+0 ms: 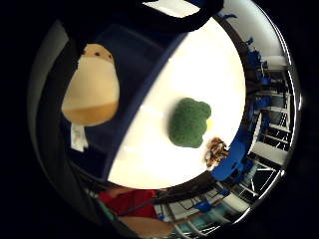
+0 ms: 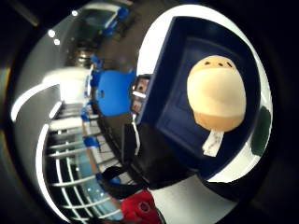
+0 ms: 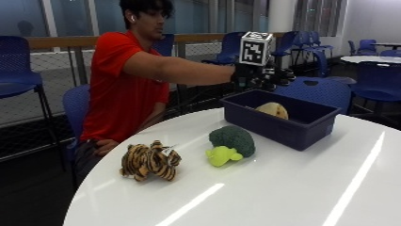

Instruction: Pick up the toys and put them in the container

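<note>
Three soft toys are in view on a round white table [image 3: 300, 188]. One, a tan plush [image 3: 272, 110], lies inside the dark blue container [image 3: 282, 127], which stands toward the table's far edge; both palm views show it resting on the container floor with a white tag beside it. The other two remain on the tabletop: a green broccoli toy [image 3: 229, 144] just beside the container's near wall, and a striped tiger toy [image 3: 149, 161] nearer the edge where the person sits. The gloved right hand [image 3: 260, 76] hangs above the container, apart from the plush; it appears to hold nothing, but whether its fingers are straight or curled cannot be told. The bare hand rests below the table edge. By judgement, one toy is stowed and two are left.

Risks from here: the broccoli lies close to the container wall, so a reach from above may knock the container or push the toy against it. The tiger sits near the table's edge, where a glancing touch could send it off.
</note>
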Tool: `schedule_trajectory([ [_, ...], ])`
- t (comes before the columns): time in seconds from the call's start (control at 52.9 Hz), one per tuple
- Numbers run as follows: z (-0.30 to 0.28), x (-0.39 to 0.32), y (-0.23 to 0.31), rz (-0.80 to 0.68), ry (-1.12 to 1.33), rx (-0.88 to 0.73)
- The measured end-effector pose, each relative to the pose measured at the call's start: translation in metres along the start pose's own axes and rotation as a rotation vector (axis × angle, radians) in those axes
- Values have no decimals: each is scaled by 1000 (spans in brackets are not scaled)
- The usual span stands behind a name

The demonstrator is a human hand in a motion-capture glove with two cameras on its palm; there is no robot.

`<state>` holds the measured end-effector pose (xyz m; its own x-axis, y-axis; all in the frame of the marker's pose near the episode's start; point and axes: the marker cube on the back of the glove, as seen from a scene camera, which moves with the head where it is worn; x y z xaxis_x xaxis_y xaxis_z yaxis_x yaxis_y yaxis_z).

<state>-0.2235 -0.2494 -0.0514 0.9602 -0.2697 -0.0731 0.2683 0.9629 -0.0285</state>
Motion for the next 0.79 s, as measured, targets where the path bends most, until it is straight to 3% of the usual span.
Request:
schedule_trajectory([
  [0.397, 23, 145, 54, 205, 75, 11],
  [0.794, 69, 206, 60, 301, 119, -42],
])
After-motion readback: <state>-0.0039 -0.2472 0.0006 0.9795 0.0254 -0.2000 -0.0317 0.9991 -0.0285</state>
